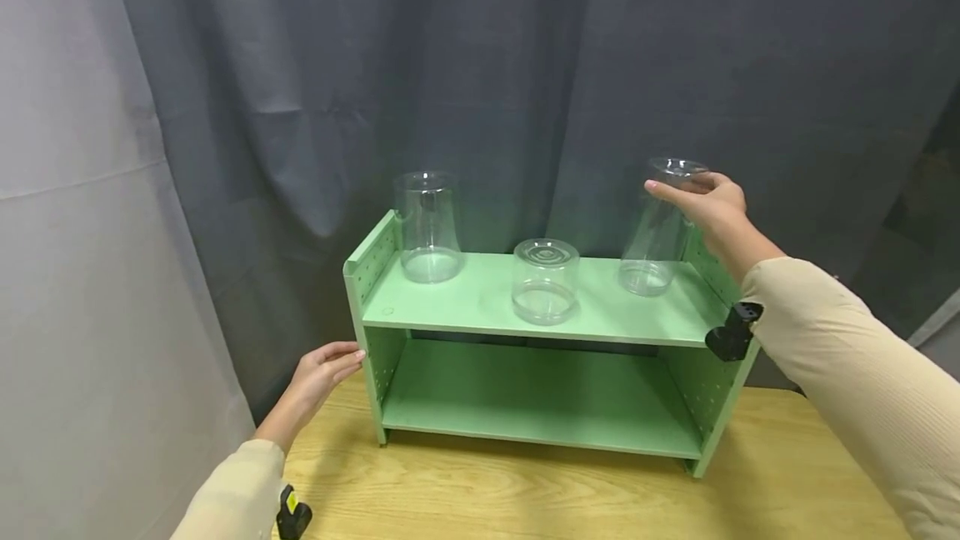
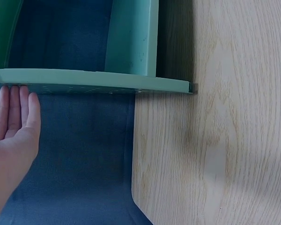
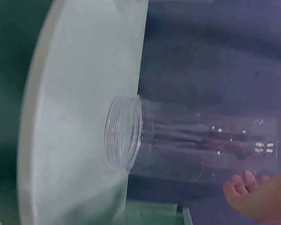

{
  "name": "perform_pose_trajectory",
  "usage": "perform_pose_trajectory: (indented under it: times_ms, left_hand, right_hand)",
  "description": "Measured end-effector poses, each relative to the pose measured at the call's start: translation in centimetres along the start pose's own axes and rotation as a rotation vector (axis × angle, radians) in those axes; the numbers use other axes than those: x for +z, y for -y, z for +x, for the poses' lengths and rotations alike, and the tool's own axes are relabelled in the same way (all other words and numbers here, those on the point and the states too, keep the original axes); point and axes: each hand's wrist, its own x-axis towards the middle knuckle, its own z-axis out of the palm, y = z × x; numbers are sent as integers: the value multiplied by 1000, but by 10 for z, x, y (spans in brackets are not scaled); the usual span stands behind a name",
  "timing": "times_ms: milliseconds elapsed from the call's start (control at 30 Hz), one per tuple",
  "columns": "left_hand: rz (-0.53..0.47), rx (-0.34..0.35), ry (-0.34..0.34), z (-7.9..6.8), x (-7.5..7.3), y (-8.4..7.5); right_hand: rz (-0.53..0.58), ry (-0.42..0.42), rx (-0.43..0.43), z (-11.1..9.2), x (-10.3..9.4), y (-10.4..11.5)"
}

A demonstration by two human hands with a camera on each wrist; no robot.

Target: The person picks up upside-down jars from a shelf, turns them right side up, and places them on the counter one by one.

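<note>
Jar [image 1: 656, 242] inverted, long axis upright — right hand [image 1: 711, 202] round top, left hand [image 1: 318, 373] straight-fingered

A tall, clear, cylindrical jar [image 1: 652, 240] is gripped near its top, at two o'clock over the green shelf [image 1: 540, 390]. Its ridged end points down at the upper board [image 1: 480, 297]; contact is hard to judge. The two-level shelf stands upright, front toward six o'clock.
</note>
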Motion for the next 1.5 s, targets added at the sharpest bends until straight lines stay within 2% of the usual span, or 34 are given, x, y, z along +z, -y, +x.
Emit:
perform_pose_trajectory:
  times_ms: [300, 633, 867, 1033, 1133, 1300, 1500]
  left_hand:
    - [-5, 5, -10, -4, -7, -1]
    - [-29, 6, -1, -5, -7, -6]
    - [-30, 13, 9, -5, -7, -18]
    - [-29, 9, 13, -7, -8, -22]
    - [-33, -1, 9, -10, -7, -22]
    - [-12, -8, 9, -17, -6, -21]
    - [72, 10, 2, -25, -8, -20]
  right_hand:
    - [14, 43, -32, -35, 3, 0]
    - [37, 33, -163, -69, -13, 0]
    - [231, 70, -252, -91, -30, 2]
    - [235, 78, -246, -106, -40, 1]
    - [292, 101, -256, -114, -46, -4]
    - [483, 131, -310, -128, -54, -16]
    - [643, 174, -380, -138, -61, -35]
